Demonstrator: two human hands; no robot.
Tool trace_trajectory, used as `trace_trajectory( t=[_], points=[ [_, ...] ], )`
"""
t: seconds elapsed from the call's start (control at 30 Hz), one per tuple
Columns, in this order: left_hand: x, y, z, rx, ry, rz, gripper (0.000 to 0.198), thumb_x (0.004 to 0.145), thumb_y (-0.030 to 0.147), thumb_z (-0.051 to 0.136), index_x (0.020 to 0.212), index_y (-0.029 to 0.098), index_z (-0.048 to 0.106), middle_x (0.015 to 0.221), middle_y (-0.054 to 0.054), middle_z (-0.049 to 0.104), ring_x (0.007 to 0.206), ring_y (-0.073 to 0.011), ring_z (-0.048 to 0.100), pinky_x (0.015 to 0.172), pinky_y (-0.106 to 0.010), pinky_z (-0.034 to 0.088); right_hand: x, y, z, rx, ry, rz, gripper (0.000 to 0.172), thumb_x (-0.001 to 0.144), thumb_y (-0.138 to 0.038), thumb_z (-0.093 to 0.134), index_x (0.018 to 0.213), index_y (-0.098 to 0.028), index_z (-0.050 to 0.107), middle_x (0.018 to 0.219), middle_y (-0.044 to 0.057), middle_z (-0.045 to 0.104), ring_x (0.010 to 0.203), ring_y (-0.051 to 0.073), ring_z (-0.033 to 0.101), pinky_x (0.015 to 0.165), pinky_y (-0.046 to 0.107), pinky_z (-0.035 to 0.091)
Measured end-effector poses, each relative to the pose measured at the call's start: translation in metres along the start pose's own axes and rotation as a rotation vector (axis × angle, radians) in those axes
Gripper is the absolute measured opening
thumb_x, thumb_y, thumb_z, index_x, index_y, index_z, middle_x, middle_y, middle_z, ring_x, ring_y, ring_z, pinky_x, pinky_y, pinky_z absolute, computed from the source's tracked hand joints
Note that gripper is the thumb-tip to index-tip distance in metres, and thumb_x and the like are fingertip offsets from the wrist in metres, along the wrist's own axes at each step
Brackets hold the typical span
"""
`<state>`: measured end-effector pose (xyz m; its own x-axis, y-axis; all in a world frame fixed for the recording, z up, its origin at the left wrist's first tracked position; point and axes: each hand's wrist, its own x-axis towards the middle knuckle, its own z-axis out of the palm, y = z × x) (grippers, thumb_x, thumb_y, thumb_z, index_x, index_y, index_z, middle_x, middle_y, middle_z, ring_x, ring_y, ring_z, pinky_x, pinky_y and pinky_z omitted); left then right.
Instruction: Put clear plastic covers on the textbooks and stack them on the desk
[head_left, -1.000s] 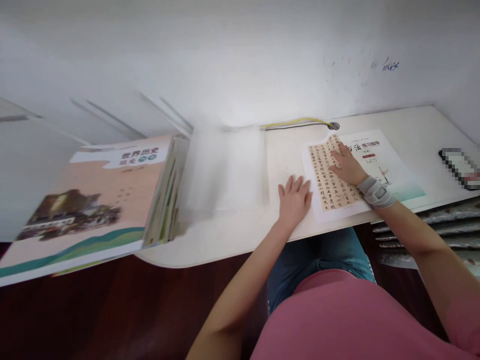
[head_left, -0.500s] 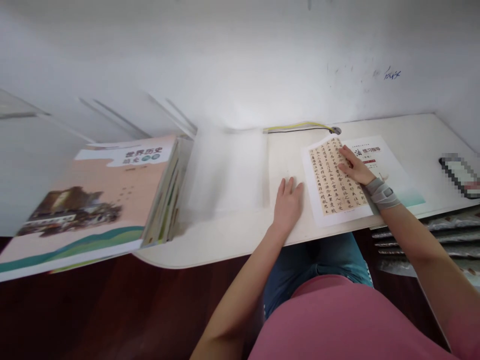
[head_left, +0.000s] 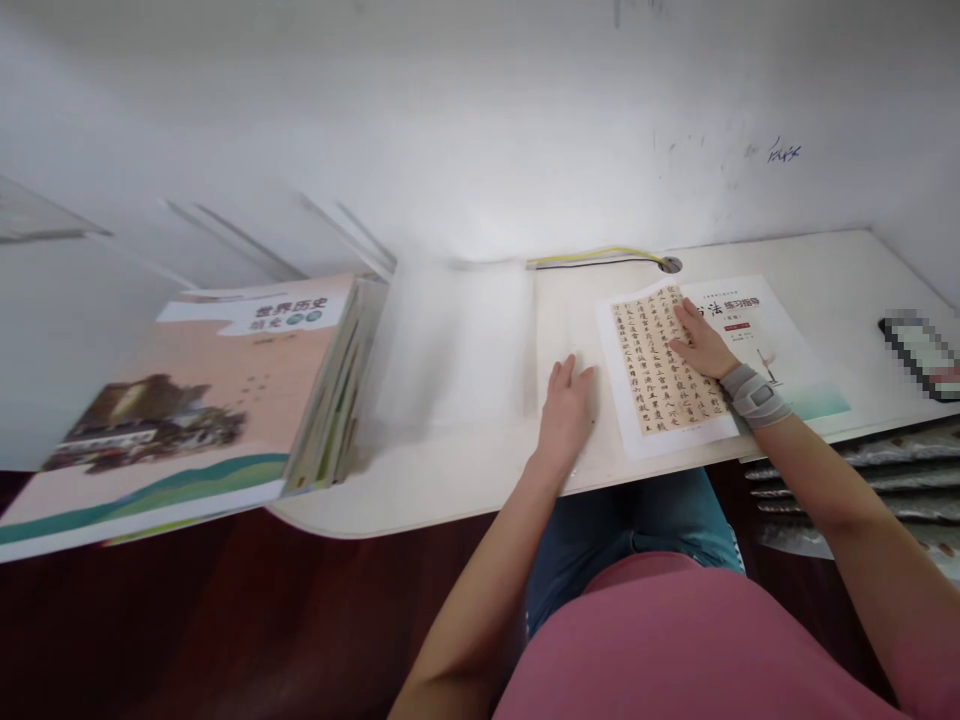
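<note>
My right hand [head_left: 703, 343], with a grey band [head_left: 757, 397] round the wrist, lies with fingers spread on a calligraphy booklet. Under its fingers is a tan panel of handwritten characters [head_left: 652, 370] with a white border. To the right shows the booklet's white cover [head_left: 780, 340], with a printed title and a green lower edge. My left hand [head_left: 566, 410] rests open on the white tabletop, left of the booklet, fingers pointing away from me. Left of that hand lies a pile of translucent sheets [head_left: 450, 345], blurred at its edges.
A thick stack of books [head_left: 202, 380], a world history one on top, stands at the left and overhangs the table's [head_left: 420, 480] edge. A phone [head_left: 922, 355] lies far right. Yellow and black cables [head_left: 600, 256] run along the wall to a hole. Plastic-wrapped items [head_left: 862, 470] sit below right.
My right hand has slid slightly left, and the tan panel has shifted left and flattened, baring more of the cover's title. My left hand has moved a little left.
</note>
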<state>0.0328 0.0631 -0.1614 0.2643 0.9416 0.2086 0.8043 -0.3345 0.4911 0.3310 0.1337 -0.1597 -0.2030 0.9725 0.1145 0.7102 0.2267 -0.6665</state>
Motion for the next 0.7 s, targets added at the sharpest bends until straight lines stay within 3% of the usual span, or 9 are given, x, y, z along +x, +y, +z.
trace_trajectory(
  t=[0.2,0.3,0.4,0.53,0.7],
  points=[
    [0.003,0.000,-0.012,0.077,-0.011,-0.087,0.053,0.082,0.001,0.030,0.129,0.011,0.055,0.150,-0.013,0.038,0.142,-0.0275,0.027,0.111,-0.047,0.038,-0.001,-0.005,-0.008,0.268,-0.002,0.016,0.092,0.071,-0.073,0.058,0.148,-0.031,0.030,0.160,0.000,0.013,0.145,0.032,0.013,0.118,0.052,0.018],
    [0.001,0.000,-0.022,0.248,-0.026,-0.052,0.053,0.083,0.001,0.029,0.128,0.008,0.055,0.148,-0.015,0.041,0.144,-0.0293,0.020,0.110,-0.049,0.037,-0.003,-0.004,-0.011,0.360,0.081,0.061,0.088,0.071,-0.069,0.061,0.145,-0.028,0.037,0.159,0.003,0.018,0.143,0.032,0.021,0.117,0.051,0.024],
    [-0.003,0.001,-0.035,0.434,-0.100,0.005,0.052,0.084,0.000,0.026,0.127,0.003,0.055,0.144,-0.019,0.045,0.141,-0.0297,0.028,0.111,-0.046,0.035,-0.004,-0.002,-0.014,0.415,0.090,0.061,0.083,0.073,-0.068,0.060,0.142,-0.027,0.042,0.155,0.004,0.029,0.139,0.032,0.031,0.115,0.052,0.029],
    [-0.005,0.004,-0.048,0.602,-0.170,0.042,0.049,0.088,0.002,0.024,0.125,0.000,0.056,0.130,-0.022,0.058,0.134,-0.0308,0.041,0.108,-0.045,0.036,-0.005,0.001,-0.013,0.290,0.071,-0.001,0.079,0.076,-0.071,0.054,0.142,-0.028,0.043,0.154,0.004,0.032,0.141,0.032,0.029,0.116,0.053,0.026],
    [0.007,0.016,-0.040,0.568,-0.271,0.184,0.049,0.088,0.001,0.024,0.129,-0.005,0.050,0.138,-0.025,0.049,0.134,-0.0267,0.041,0.111,-0.038,0.033,-0.006,0.001,-0.004,0.092,0.068,-0.105,0.080,0.081,-0.073,0.042,0.146,-0.026,0.036,0.157,0.004,0.023,0.144,0.029,0.020,0.118,0.048,0.021]
  ],
)
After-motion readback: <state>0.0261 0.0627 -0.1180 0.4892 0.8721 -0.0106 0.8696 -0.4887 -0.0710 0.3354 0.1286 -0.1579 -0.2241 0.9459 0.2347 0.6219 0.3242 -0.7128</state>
